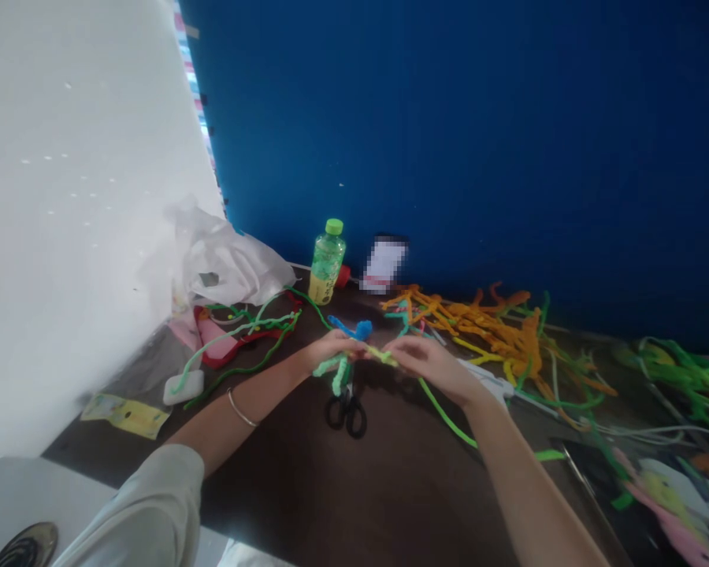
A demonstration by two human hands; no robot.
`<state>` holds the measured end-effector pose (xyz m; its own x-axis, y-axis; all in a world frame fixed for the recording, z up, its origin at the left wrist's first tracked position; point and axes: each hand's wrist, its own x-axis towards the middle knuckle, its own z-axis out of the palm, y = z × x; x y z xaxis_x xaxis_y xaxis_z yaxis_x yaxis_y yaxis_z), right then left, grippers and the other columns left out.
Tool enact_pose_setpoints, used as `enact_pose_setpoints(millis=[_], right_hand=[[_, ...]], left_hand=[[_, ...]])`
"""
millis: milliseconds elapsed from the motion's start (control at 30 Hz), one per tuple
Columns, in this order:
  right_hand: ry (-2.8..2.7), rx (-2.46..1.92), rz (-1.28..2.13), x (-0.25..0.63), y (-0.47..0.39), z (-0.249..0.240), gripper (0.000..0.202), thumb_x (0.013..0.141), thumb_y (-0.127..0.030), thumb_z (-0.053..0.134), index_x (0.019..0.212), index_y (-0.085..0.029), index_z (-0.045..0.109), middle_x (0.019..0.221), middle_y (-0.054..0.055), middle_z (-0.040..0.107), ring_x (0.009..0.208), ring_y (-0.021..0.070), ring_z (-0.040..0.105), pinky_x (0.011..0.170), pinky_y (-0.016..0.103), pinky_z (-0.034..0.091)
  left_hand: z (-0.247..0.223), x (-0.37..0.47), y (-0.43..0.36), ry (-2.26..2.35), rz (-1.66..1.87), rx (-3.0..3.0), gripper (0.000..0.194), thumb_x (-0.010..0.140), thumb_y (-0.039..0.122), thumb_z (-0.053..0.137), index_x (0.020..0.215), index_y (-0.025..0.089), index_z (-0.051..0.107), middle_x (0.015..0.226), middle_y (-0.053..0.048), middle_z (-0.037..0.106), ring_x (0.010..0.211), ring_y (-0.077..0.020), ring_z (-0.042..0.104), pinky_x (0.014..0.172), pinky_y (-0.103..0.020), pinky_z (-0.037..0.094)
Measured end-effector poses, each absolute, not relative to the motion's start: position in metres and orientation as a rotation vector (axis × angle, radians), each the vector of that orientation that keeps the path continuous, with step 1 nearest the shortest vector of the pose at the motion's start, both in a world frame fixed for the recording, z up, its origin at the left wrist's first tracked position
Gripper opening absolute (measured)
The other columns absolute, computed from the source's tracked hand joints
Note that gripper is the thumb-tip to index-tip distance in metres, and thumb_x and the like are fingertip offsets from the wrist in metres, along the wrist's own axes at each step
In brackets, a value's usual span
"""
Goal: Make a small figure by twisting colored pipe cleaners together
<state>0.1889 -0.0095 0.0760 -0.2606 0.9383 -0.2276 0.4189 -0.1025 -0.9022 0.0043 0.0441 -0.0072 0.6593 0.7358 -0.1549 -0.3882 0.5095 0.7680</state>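
Observation:
My left hand (335, 345) is closed in a pinch around a small figure of bent pipe cleaners. Blue fuzzy ends (361, 328) stick out above its fingers, and pale green ends (335, 368) hang below. Between the two hands runs a short yellow-green pipe cleaner (381, 356), looped or twisted near its middle. My right hand (425, 361) pinches its other end; the fingertips partly hide the grip. Directly beneath the hands, black-handled scissors (347, 413) lie on the dark table, their blades mostly covered. A long green pipe cleaner (449, 416) trails below my right hand.
A green-capped bottle (327, 264) stands at the back beside a phone (384, 264). Orange pipe cleaners (478, 323) are heaped right of it, with a green bundle (685, 382) farther right. At left lie a white plastic bag (230, 264), a white block (183, 387) and a yellow wrapper (127, 416).

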Motion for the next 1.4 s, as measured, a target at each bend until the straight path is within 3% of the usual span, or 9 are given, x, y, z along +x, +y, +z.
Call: enact_pose_setpoints(millis=[100, 200, 300, 400, 567, 767, 1033, 1267, 1400], right_hand=[[-1.610, -1.454, 1.426, 0.184, -0.009, 0.069, 0.032, 0.070, -0.047, 0.059, 0.077, -0.016, 0.058, 0.064, 0.000, 0.056, 0.055, 0.0098, 0.050, 0.051, 0.022, 0.039], [-1.628, -1.415, 1.408, 0.178, -0.011, 0.064, 0.031, 0.072, -0.046, 0.058, 0.076, -0.015, 0.058, 0.063, 0.000, 0.058, 0.055, 0.0101, 0.051, 0.052, 0.023, 0.039], [-1.621, -1.384, 1.370, 0.174, -0.013, 0.062, 0.030, 0.072, -0.045, 0.059, 0.077, -0.016, 0.059, 0.067, 0.001, 0.060, 0.059, 0.0116, 0.053, 0.057, 0.024, 0.041], [-1.593, -1.379, 1.345, 0.173, -0.015, 0.059, 0.029, 0.072, -0.045, 0.058, 0.077, -0.016, 0.060, 0.068, 0.000, 0.059, 0.057, 0.0100, 0.051, 0.054, 0.023, 0.039], [-1.646, -1.425, 1.262, 0.176, -0.016, 0.060, 0.029, 0.072, -0.044, 0.058, 0.080, -0.016, 0.063, 0.063, -0.001, 0.057, 0.052, 0.0095, 0.046, 0.049, 0.022, 0.037], [-1.719, -1.410, 1.111, 0.174, -0.017, 0.064, 0.027, 0.071, -0.042, 0.058, 0.077, -0.017, 0.064, 0.079, 0.004, 0.065, 0.075, 0.0175, 0.057, 0.070, 0.028, 0.043], [-1.707, -1.418, 1.007, 0.167, -0.021, 0.054, 0.022, 0.073, -0.038, 0.056, 0.080, -0.018, 0.063, 0.080, 0.005, 0.066, 0.074, 0.0191, 0.059, 0.067, 0.030, 0.046], [-1.687, -1.274, 0.727, 0.161, -0.026, 0.039, 0.022, 0.073, -0.036, 0.059, 0.087, -0.019, 0.062, 0.088, 0.007, 0.062, 0.080, 0.0186, 0.059, 0.070, 0.031, 0.048], [-1.695, -1.288, 0.530, 0.158, -0.028, 0.032, 0.024, 0.069, -0.037, 0.064, 0.087, -0.020, 0.065, 0.087, 0.007, 0.061, 0.078, 0.0189, 0.058, 0.061, 0.028, 0.047]], left_hand=[[-0.005, 0.003, 0.043, 0.510, 0.670, 0.750, 0.022, 0.053, 0.020, 0.075, 0.064, 0.004, 0.064, 0.057, -0.004, 0.061, 0.041, -0.0015, 0.045, 0.041, -0.014, 0.032], [-0.005, 0.003, 0.041, 0.542, 0.642, 0.774, 0.028, 0.052, 0.021, 0.076, 0.073, 0.004, 0.064, 0.051, -0.001, 0.057, 0.039, -0.0010, 0.042, 0.038, -0.014, 0.028], [-0.005, 0.004, 0.038, 0.565, 0.617, 0.783, 0.034, 0.050, 0.019, 0.077, 0.078, 0.006, 0.063, 0.054, 0.000, 0.058, 0.043, -0.0037, 0.050, 0.041, -0.013, 0.033], [-0.002, 0.005, 0.034, 0.577, 0.608, 0.712, 0.036, 0.049, 0.017, 0.078, 0.079, 0.008, 0.060, 0.064, -0.003, 0.063, 0.059, -0.0113, 0.062, 0.055, -0.018, 0.047], [0.004, 0.005, 0.031, 0.545, 0.656, 0.629, 0.032, 0.052, 0.014, 0.076, 0.078, 0.007, 0.058, 0.066, -0.004, 0.064, 0.068, -0.0144, 0.064, 0.070, -0.024, 0.051], [-0.004, 0.005, 0.033, 0.565, 0.646, 0.751, 0.032, 0.046, 0.011, 0.078, 0.069, 0.008, 0.057, 0.064, -0.002, 0.063, 0.062, -0.0101, 0.062, 0.064, -0.018, 0.050], [-0.003, 0.007, 0.029, 0.601, 0.673, 0.732, 0.036, 0.044, 0.011, 0.079, 0.067, 0.010, 0.052, 0.064, -0.001, 0.061, 0.065, -0.0144, 0.064, 0.066, -0.026, 0.052], [-0.001, 0.008, 0.032, 0.648, 0.792, 0.707, 0.039, 0.044, 0.012, 0.078, 0.070, 0.012, 0.050, 0.062, 0.003, 0.058, 0.058, -0.0102, 0.060, 0.060, -0.022, 0.051], [-0.001, 0.008, 0.030, 0.638, 0.802, 0.737, 0.041, 0.044, 0.011, 0.078, 0.073, 0.012, 0.049, 0.064, 0.002, 0.058, 0.060, -0.0099, 0.060, 0.060, -0.021, 0.050]])
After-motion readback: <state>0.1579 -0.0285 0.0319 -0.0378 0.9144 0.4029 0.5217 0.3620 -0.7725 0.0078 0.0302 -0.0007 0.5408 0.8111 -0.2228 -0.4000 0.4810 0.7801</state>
